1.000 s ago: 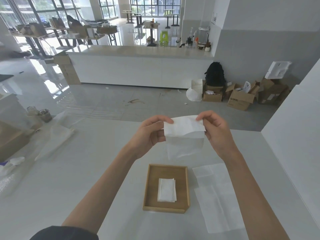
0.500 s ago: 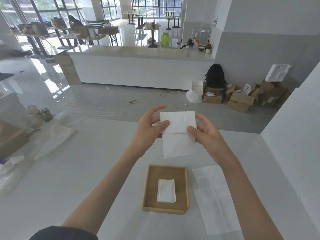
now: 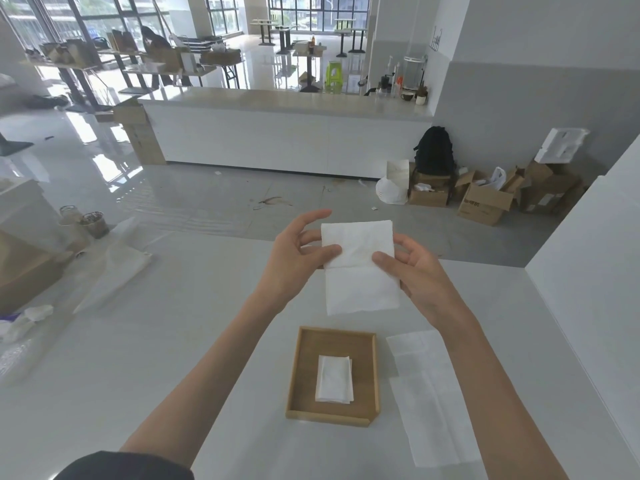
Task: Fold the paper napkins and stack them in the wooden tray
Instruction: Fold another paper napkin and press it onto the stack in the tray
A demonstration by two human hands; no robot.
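A white paper napkin hangs in the air above the table, folded with a crease across its middle. My left hand pinches its upper left edge with the thumb in front. My right hand grips its right edge the same way. Below them on the white table lies a square wooden tray, and one small folded napkin lies in its middle. Unfolded napkins lie flat on the table just right of the tray.
Crumpled clear plastic sheeting and two small jars sit at the table's far left. A white wall borders the table on the right. Beyond the table's far edge is open floor, a long white counter and cardboard boxes.
The napkin was held wide by its top corners a second ago. It has since been folded narrower, my hands have come closer together, and they now hold its side edges.
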